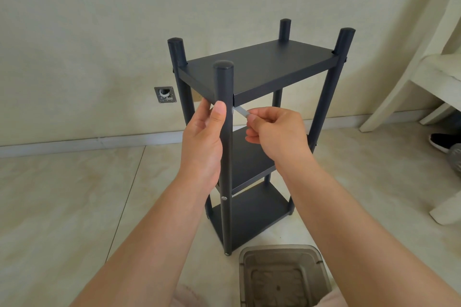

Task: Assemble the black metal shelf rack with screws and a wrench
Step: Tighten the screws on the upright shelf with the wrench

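No lettering to read anywhere here: nothing printed on the black shelf rack (254, 67), and the small metal wall plate (165, 94) off to the side shows marks too blurred to make out.

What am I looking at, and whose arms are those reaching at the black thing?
The arms belong to a person wearing a camera on their head, so you see what they see. They are building a black shelf rack that stands on the floor. The left hand holds the front post steady. The right hand pinches a small silver wrench, its tip at the post just under the top shelf. An open plastic bin sits near the person.
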